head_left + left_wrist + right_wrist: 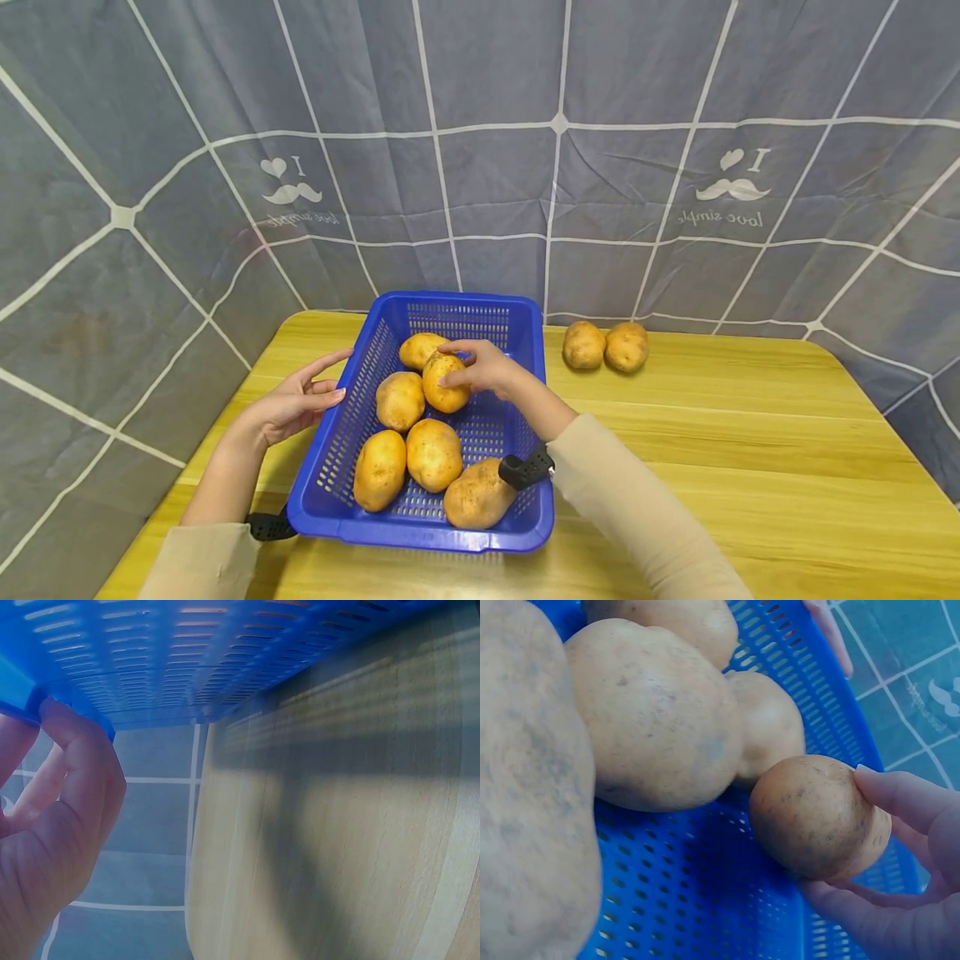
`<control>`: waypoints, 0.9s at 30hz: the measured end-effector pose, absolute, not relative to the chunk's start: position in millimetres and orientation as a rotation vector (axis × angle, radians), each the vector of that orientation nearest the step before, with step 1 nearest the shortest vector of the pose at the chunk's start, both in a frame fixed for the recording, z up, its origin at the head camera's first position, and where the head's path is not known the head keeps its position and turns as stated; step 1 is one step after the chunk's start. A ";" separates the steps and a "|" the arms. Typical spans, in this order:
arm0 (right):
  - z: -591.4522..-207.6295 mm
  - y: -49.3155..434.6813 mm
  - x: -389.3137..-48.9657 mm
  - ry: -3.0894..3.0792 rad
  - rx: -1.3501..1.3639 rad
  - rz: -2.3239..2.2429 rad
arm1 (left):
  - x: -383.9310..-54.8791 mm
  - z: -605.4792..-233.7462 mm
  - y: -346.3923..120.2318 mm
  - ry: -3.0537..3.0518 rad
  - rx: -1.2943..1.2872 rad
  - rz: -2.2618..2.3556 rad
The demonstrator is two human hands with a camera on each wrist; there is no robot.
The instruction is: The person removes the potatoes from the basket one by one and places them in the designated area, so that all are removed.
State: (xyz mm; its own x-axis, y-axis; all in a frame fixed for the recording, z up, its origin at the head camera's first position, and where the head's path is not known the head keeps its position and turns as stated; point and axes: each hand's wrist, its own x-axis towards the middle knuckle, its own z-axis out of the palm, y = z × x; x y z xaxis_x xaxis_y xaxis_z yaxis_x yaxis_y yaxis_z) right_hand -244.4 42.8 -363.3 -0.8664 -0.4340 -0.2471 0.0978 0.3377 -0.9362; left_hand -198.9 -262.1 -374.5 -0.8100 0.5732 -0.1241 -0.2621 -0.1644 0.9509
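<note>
A blue plastic basket (442, 533) with slotted walls stands on the table and has several potatoes inside. At its left rim my left hand (292, 408) holds the edge with thumb and fingertips; in the left wrist view the bent fingers of the left hand (67, 787) meet the rim from below. Reaching into the basket, my right hand (483, 367) grips a potato (444, 387) between thumb and fingers. In the right wrist view this potato (814, 817) sits in the fingertips, close beside other potatoes (656, 716). A large potato (480, 496) lies at the near right corner.
Two more potatoes (583, 346) lie side by side on the wooden table (720, 467), right of the basket near the back edge. A grey curtain (495, 183) with white lines hangs behind the table and along its left side.
</note>
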 end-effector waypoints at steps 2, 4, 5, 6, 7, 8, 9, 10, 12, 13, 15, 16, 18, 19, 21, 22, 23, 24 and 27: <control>-359.8 46.0 -245.2 2.130 -0.286 -1.582 | -199.1 -374.3 -262.1 1.563 0.367 2.016; -356.0 49.8 -246.1 2.106 -0.278 -1.619 | -199.1 -373.8 -262.0 1.564 0.372 2.015; -354.3 51.7 -246.7 2.093 -0.276 -1.639 | -199.0 -373.5 -262.0 1.563 0.373 2.016; -352.9 53.7 -247.4 2.084 -0.278 -1.656 | -198.7 -373.2 -261.9 1.562 0.375 2.017; -351.6 55.6 -248.0 2.073 -0.277 -1.675 | -198.4 -372.9 -261.9 1.561 0.377 2.017; -350.9 57.8 -248.8 2.068 -0.279 -1.688 | -198.0 -372.6 -261.7 1.559 0.376 2.018; -350.0 60.0 -249.3 2.058 -0.274 -1.702 | -197.5 -372.4 -261.6 1.557 0.376 2.018; -349.3 62.2 -249.9 2.051 -0.274 -1.713 | -197.0 -372.2 -261.5 1.556 0.374 2.017; -348.0 66.3 -250.6 2.039 -0.272 -1.734 | -196.1 -372.1 -261.4 1.555 0.372 2.014; -347.2 68.1 -251.1 2.028 -0.270 -1.745 | -195.8 -372.1 -261.3 1.557 0.370 2.014; -345.5 71.3 -251.7 2.014 -0.269 -1.764 | -195.7 -372.4 -261.8 1.563 0.373 2.010; -344.8 72.5 -251.9 2.006 -0.272 -1.771 | -195.7 -372.6 -262.1 1.565 0.374 2.008; -343.7 75.3 -252.5 1.998 -0.272 -1.783 | -196.0 -373.1 -262.8 1.567 0.381 2.005; -343.0 76.8 -252.5 1.999 -0.275 -1.785 | -196.3 -373.3 -262.9 1.568 0.384 2.004; -341.8 79.8 -252.3 1.998 -0.277 -1.792 | -196.5 -373.4 -262.6 1.568 0.387 2.001; -340.9 81.2 -251.9 1.993 -0.279 -1.798 | -196.3 -373.4 -262.4 1.566 0.387 2.001; -340.0 82.8 -251.5 1.990 -0.282 -1.803 | -196.1 -373.4 -262.1 1.565 0.387 2.002; -338.9 84.2 -250.9 1.981 -0.285 -1.810 | -195.8 -373.5 -261.7 1.563 0.388 2.003; -336.6 87.8 -249.3 1.947 -0.296 -1.842 | -194.4 -374.3 -261.3 1.553 0.389 2.011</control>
